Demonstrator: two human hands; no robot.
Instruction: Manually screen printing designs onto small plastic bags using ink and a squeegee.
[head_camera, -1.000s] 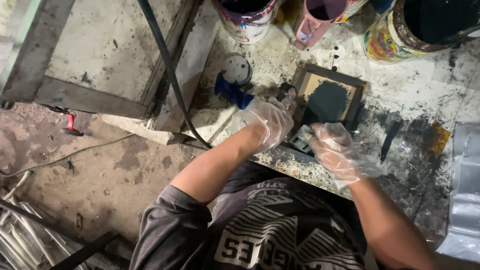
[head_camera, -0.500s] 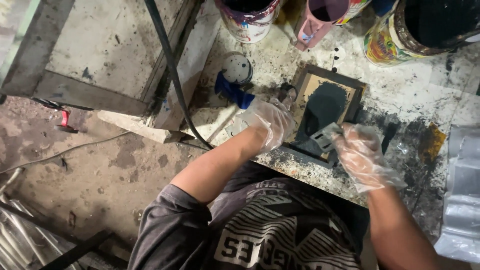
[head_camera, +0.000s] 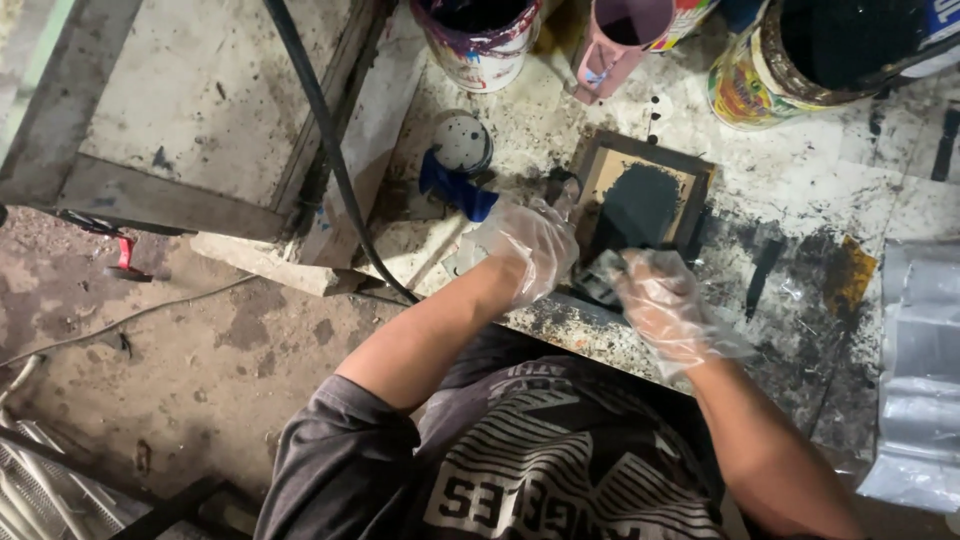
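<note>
- The right hand (head_camera: 668, 308), in a thin clear glove, closes around a small dark-stained tool whose shape cannot be made out, at the 6 o'clock edge of the small framed panel (head_camera: 640, 205).
- The left hand (head_camera: 528, 243), also gloved, curls over the frame's 9 o'clock side, steadying it; a slick glove risks letting the frame skid.
- At 12 o'clock, open paint cans (head_camera: 480, 40) crowd the spattered bench (head_camera: 800, 190); a stray elbow could tip one.

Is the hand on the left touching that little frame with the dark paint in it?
Touching. In the head view, the gloved left hand lies against the left edge of the dark-painted frame, with its fingers overlapping the rim and no gap showing.
</note>
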